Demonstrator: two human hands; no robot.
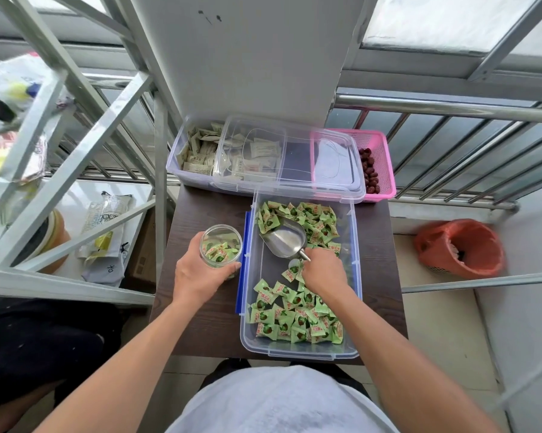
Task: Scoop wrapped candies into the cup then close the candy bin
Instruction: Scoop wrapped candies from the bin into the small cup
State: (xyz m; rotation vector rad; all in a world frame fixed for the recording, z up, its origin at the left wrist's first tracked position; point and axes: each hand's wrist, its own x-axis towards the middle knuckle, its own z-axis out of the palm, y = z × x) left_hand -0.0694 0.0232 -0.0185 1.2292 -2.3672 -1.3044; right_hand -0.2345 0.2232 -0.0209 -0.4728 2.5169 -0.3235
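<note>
A clear candy bin (355,295) with blue side clips sits on the dark table (200,214), open. Green wrapped candies (294,320) lie in heaps at its near and far ends. My right hand (324,273) grips the handle of a metal scoop (285,240) inside the bin; the scoop's bowl holds no candy and points at the far heap. My left hand (197,273) holds a clear plastic cup (221,245) upright just left of the bin, with some green candies in it. The bin's clear lid (294,164) rests across the containers behind.
Behind the bin stand a clear box of beige sachets (197,151) and a pink basket (379,157) with red dates. A metal rack (75,135) with bags is at left, a railing at right, and an orange-lined waste basket (460,248) on the floor.
</note>
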